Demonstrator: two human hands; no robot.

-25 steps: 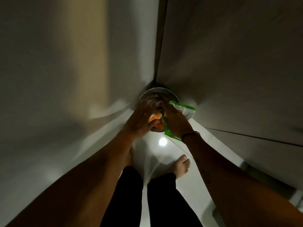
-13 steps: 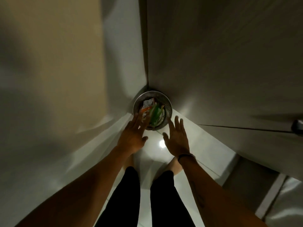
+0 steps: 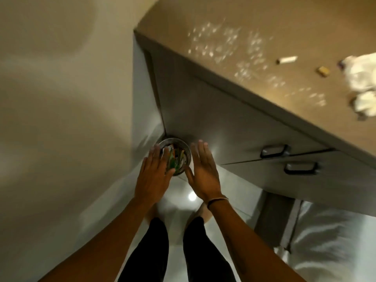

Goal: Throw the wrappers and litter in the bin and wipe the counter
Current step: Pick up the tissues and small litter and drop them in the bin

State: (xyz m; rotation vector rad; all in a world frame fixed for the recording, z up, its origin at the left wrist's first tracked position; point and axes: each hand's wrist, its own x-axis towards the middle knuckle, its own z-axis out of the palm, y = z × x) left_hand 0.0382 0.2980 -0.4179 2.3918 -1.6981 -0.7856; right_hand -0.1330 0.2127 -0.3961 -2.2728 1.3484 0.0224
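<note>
The brown counter (image 3: 254, 21) has crumbs (image 3: 223, 45), small scraps (image 3: 287, 59) and a white cloth (image 3: 362, 72) on it. Down by the wall, the bin (image 3: 184, 147) holds the wrappers (image 3: 173, 160), and the left hand (image 3: 153, 178) and right hand (image 3: 203, 171) are open and empty above it. The scraps could be missed, or crumbs could fall on the floor when the person wipes.

Two bare arms are reaching forward and down, side by side. The left hand (image 3: 153, 178) is lying flat, palm down, fingers together. The right hand (image 3: 204, 172) is opening palm inward, fingers straight, thumb spread. Both are holding nothing. Black-clad legs are standing below.
</note>
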